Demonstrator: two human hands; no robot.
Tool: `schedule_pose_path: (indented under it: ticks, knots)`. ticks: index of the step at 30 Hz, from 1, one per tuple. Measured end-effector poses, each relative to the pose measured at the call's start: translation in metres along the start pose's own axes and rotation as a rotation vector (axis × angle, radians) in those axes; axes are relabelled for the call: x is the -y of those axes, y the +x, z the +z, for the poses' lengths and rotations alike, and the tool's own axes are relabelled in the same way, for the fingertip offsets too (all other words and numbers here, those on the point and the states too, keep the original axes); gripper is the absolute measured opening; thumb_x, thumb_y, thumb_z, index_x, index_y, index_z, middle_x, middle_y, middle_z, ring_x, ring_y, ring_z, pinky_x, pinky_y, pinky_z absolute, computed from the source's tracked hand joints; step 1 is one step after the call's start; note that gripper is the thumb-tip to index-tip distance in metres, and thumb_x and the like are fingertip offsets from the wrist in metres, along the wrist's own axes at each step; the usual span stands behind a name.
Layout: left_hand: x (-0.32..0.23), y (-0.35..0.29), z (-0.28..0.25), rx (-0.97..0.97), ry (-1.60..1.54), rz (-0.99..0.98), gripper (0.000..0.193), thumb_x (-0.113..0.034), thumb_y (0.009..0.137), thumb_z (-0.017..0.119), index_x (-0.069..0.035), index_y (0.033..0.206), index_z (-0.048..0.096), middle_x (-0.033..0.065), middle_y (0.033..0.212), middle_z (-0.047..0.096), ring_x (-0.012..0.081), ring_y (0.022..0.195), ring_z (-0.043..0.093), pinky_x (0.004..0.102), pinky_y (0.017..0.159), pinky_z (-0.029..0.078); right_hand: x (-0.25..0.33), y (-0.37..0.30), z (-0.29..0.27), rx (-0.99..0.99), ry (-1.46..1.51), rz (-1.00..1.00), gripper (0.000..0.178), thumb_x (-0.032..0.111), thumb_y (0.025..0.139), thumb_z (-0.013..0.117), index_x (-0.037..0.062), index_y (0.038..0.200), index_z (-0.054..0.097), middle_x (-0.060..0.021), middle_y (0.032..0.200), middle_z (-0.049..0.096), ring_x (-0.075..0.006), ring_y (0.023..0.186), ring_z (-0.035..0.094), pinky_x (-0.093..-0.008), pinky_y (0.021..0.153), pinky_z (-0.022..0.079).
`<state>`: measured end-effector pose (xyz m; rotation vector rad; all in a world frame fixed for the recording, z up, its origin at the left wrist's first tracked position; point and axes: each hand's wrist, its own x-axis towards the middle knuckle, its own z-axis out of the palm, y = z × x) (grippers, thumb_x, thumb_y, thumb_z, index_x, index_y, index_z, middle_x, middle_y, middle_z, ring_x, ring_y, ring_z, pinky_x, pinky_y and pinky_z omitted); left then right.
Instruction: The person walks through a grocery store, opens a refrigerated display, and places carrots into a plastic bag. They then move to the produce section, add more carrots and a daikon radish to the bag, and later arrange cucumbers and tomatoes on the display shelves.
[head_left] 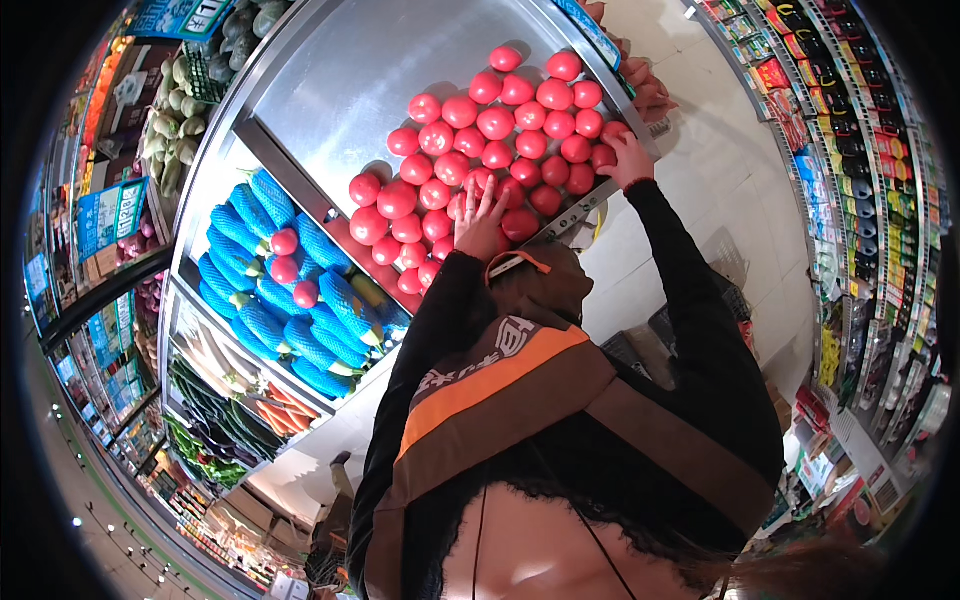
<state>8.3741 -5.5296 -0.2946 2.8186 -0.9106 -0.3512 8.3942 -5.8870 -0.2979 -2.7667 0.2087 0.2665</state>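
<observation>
Many red tomatoes [494, 123] lie in one spread-out layer on a metal display tray [340, 75]. My left hand [480, 225] rests on the tomatoes at the near side, its fingers stretched and spread, gripping none of them. At the tray's right edge my right hand [630, 160] curls its fingers round a tomato [603, 156]. The palm side of this hand is hidden. Both arms wear black sleeves, and a brown and orange apron [500, 390] hangs below them.
Left of the tray are long vegetables in blue foam nets [285, 300], with a few tomatoes [284, 270] on top. Carrots [285, 408] and dark green vegetables [215, 415] lie nearer. Stocked shelves [850, 150] stand right across a tiled floor [720, 180]. Dark crates [650, 345] sit below the tray.
</observation>
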Motion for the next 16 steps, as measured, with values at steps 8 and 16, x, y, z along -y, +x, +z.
schedule_pose_path:
  ticks: [8,16]
  knots:
    - [-0.004,0.025,-0.008,-0.005,-0.002,0.111,0.058,-0.013,0.086,0.057,-0.008,0.143,0.046,0.0145,0.153,0.04,0.0333,0.148,0.029,0.0564,0.117,0.025,0.033,0.053,0.008,-0.15,-0.235,0.028,0.05,0.022,0.077,0.076,0.0094,0.121,0.057,-0.0101,0.104,0.063,-0.0318,0.102,0.062,-0.0466,0.082,0.052]
    - [-0.02,0.059,0.025,0.113,0.139,0.016,0.087,-0.023,0.071,0.079,-0.007,0.145,0.036,0.0185,0.136,0.053,0.0388,0.135,0.046,0.0534,0.118,0.026,0.025,0.067,0.01,0.041,-0.09,0.118,0.068,0.018,0.074,0.074,0.0169,0.136,0.045,-0.0131,0.122,0.064,-0.032,0.117,0.057,-0.0485,0.098,0.048]
